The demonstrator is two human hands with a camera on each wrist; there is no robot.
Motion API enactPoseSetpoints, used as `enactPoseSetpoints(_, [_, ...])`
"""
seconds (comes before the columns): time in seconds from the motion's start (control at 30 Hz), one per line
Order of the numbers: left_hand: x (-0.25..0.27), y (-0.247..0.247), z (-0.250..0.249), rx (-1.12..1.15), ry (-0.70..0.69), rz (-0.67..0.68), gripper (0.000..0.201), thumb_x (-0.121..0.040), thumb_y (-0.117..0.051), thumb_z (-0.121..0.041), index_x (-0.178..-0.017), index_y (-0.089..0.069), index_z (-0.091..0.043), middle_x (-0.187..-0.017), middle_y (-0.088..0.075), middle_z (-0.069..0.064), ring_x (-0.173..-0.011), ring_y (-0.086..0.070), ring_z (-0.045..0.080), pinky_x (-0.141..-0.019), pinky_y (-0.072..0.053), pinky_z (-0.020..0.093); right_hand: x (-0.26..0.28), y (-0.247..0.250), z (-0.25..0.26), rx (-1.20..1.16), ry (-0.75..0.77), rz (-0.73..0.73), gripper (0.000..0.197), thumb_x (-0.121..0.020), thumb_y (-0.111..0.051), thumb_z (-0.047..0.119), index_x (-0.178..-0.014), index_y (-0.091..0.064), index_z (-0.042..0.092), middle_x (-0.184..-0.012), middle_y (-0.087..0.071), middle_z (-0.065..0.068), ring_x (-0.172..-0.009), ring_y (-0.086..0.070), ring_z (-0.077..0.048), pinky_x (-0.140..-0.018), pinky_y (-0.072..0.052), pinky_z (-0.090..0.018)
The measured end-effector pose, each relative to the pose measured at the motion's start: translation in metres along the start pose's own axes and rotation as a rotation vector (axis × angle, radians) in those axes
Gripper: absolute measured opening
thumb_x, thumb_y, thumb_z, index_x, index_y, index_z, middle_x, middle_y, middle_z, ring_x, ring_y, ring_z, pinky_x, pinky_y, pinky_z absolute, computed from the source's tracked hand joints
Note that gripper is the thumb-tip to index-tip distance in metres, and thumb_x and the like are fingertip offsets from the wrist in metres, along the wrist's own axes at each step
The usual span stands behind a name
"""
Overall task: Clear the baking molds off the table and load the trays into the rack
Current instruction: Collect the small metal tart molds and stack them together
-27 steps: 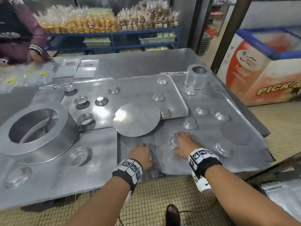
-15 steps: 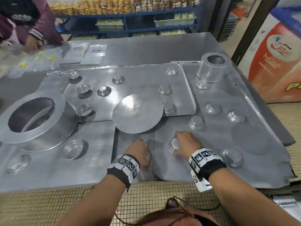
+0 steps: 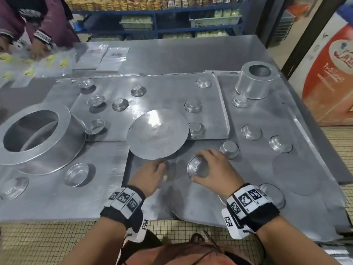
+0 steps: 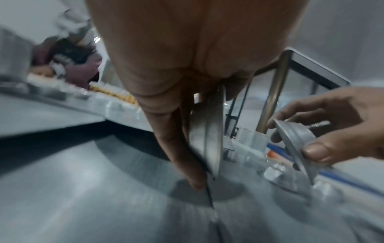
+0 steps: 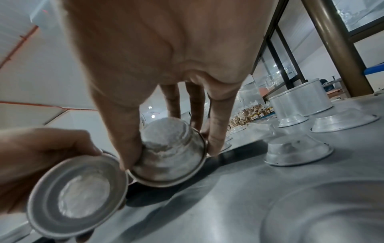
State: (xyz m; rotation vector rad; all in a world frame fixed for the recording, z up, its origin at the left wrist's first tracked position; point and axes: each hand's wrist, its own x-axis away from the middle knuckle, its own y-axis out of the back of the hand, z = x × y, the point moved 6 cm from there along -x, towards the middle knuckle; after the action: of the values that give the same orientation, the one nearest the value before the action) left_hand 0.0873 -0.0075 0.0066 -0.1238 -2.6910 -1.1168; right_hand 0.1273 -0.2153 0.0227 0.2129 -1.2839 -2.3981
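— Molds: how many lifted? 
— Two. Left hand grips one small mold; right hand pinches another mold, tilted, above the front tray.
— Around them? 
— Round disc just behind; large ring mold left, on the worktop.

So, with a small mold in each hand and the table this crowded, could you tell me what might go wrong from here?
1. The right hand holds its small mold tilted by the rim; it could slip and clatter onto the tray.
2. The round disc overhangs a tray edge just beyond the left hand; a lifting hand could knock it.
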Motion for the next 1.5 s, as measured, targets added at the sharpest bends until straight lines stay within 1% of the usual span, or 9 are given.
enactPoseSetpoints(0.33, [-0.011, -0.016, 0.023, 0.478, 0.059, 0.075, 0.030, -0.087, -0.051, -0.040, -0.101, -0.068, -0.019, -0.098, -0.072, 0.005, -0.096, -0.069, 0.029, -0.082, -0.057, 0.057, 0.003, 0.003, 0.043, -0.201, 0.148, -0.216, 0.064, -0.064, -0.087, 0.045, -0.114, -0.054, 0.023, -0.109, -0.049, 0.010, -0.099, -0.054, -0.004, -0.090, -0.052, -0.028])
enactPoseSetpoints(0.43, [-0.015, -0.024, 0.026, 0.676, 0.173, 0.166, 0.022, -0.098, -0.051, -0.019, -0.110, -0.066, -0.009, -0.110, -0.068, 0.023, -0.100, -0.067, 0.044, -0.082, -0.055, 0.064, 0.003, -0.007, 0.044, -0.249, 0.140, -0.222, 0.063, -0.061, -0.089, 0.042, -0.111, -0.054, 0.024, -0.106, -0.052, 0.013, -0.099, -0.058, -0.005, -0.088, -0.054, -0.030])
enactPoseSetpoints(0.6, [-0.017, -0.030, 0.016, 0.988, 0.303, 0.274, 0.037, -0.104, -0.048, -0.032, -0.121, -0.061, -0.004, -0.114, -0.067, 0.028, -0.089, -0.069, 0.037, -0.071, -0.060, 0.047, 0.003, -0.020, 0.042, -0.316, 0.092, -0.210, 0.058, -0.061, -0.089, 0.041, -0.106, -0.056, 0.027, -0.108, -0.063, 0.017, -0.102, -0.063, -0.004, -0.090, -0.054, -0.029])
enactPoseSetpoints(0.7, [-0.019, -0.033, 0.014, 0.923, 0.252, 0.313, 0.028, -0.097, -0.060, -0.012, -0.123, -0.056, -0.001, -0.111, -0.064, 0.025, -0.087, -0.069, 0.031, -0.070, -0.060, 0.043, 0.004, -0.030, 0.035, -0.299, 0.019, -0.166, 0.052, -0.063, -0.084, 0.047, -0.104, -0.055, 0.033, -0.114, -0.065, 0.020, -0.105, -0.063, 0.001, -0.091, -0.054, -0.028])
enactPoseSetpoints(0.8, [-0.021, -0.039, 0.020, 0.858, 0.215, 0.326, 0.035, -0.091, -0.064, 0.000, -0.124, -0.057, -0.006, -0.116, -0.063, 0.027, -0.094, -0.069, 0.035, -0.080, -0.059, 0.054, 0.007, -0.036, 0.029, -0.229, -0.025, -0.073, 0.051, -0.068, -0.078, 0.052, -0.111, -0.055, 0.037, -0.131, -0.059, 0.023, -0.116, -0.060, -0.003, -0.098, -0.050, -0.028])
enactPoseSetpoints(0.97, [-0.021, -0.047, 0.020, 0.795, 0.156, 0.308, 0.041, -0.077, -0.070, -0.013, -0.117, -0.061, -0.015, -0.114, -0.065, 0.026, -0.103, -0.066, 0.040, -0.088, -0.052, 0.065, 0.018, -0.024, 0.021, -0.137, -0.017, 0.084, 0.067, -0.070, -0.076, 0.057, -0.130, -0.051, 0.040, -0.135, -0.055, 0.024, -0.123, -0.052, 0.005, -0.105, -0.043, -0.023])
enactPoseSetpoints(1.1, [-0.020, -0.059, 0.017, 0.810, 0.148, 0.305, 0.037, -0.078, -0.069, -0.006, -0.113, -0.060, -0.013, -0.115, -0.063, 0.029, -0.107, -0.062, 0.051, -0.088, -0.050, 0.069, 0.031, -0.005, -0.007, 0.082, -0.097, 0.074, 0.075, -0.070, -0.077, 0.054, -0.137, -0.046, 0.038, -0.135, -0.057, 0.016, -0.121, -0.055, -0.007, -0.101, -0.045, -0.028])
enactPoseSetpoints(1.3, [-0.018, -0.073, 0.007, 0.694, 0.099, 0.271, 0.037, -0.074, -0.066, -0.010, -0.109, -0.062, -0.021, -0.109, -0.067, 0.022, -0.105, -0.065, 0.045, -0.088, -0.052, 0.065, 0.057, 0.007, -0.059, 0.343, -0.281, 0.218, 0.110, -0.051, -0.079, 0.069, -0.144, -0.040, 0.027, -0.143, -0.044, 0.012, -0.132, -0.039, -0.015, -0.106, -0.040, -0.036])
enactPoseSetpoints(1.5, [-0.015, -0.087, 0.004, 0.638, 0.146, 0.242, 0.031, -0.077, -0.065, -0.020, -0.107, -0.063, -0.026, -0.103, -0.073, 0.011, -0.098, -0.070, 0.034, -0.091, -0.053, 0.060, 0.062, 0.011, -0.062, 0.188, -0.284, 0.214, 0.097, -0.059, -0.080, 0.053, -0.144, -0.043, 0.023, -0.123, -0.036, 0.009, -0.116, -0.050, -0.011, -0.098, -0.045, -0.026])
